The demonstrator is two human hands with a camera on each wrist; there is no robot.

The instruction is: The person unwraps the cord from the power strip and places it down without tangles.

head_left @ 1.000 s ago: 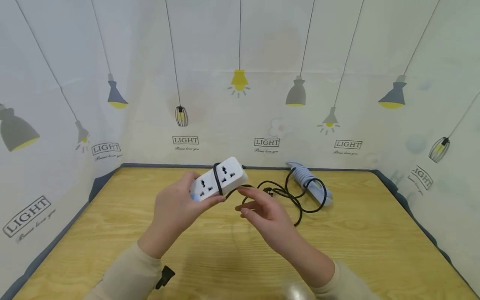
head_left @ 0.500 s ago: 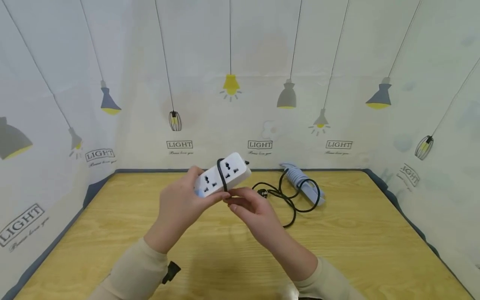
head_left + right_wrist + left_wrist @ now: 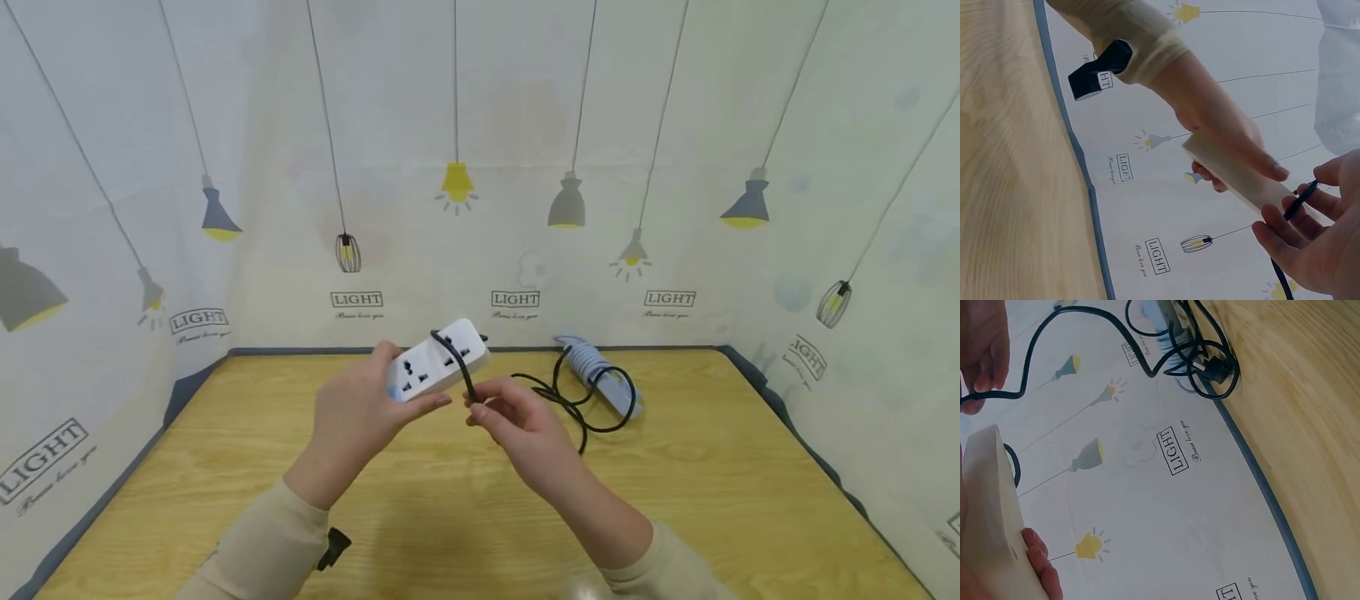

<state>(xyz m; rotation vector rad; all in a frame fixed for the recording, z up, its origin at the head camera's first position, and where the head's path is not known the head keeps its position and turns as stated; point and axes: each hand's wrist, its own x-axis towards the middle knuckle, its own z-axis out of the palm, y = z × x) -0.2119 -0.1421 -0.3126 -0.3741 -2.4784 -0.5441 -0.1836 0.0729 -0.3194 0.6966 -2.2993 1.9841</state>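
A white power strip [image 3: 435, 367] with two visible sockets is held tilted above the table by my left hand [image 3: 358, 412], whose fingers and thumb grip its lower end. The strip's black cord [image 3: 455, 360] crosses over its face. Near the strip's upper right end, my right hand [image 3: 525, 421] pinches that cord between thumb and fingers. In the left wrist view the cord [image 3: 1029, 356] runs from the right fingers toward a black plug [image 3: 1215, 370] by the loose loops. The right wrist view shows the cord [image 3: 1300, 200] across the right fingers, close beside the strip [image 3: 1235, 172].
At the back right of the wooden table [image 3: 450, 517] lies a pale blue-grey object [image 3: 600, 379] wound with its own cord. Black cord loops [image 3: 577, 408] lie against it. A wall sheet printed with lamps [image 3: 517, 225] surrounds the table. A black camera mount [image 3: 335, 548] sits at the left wrist.
My right hand has taken hold of the cord and drawn it away from the strip to the right, so the wrap now slants loosely across the face. The left hand keeps its grip.
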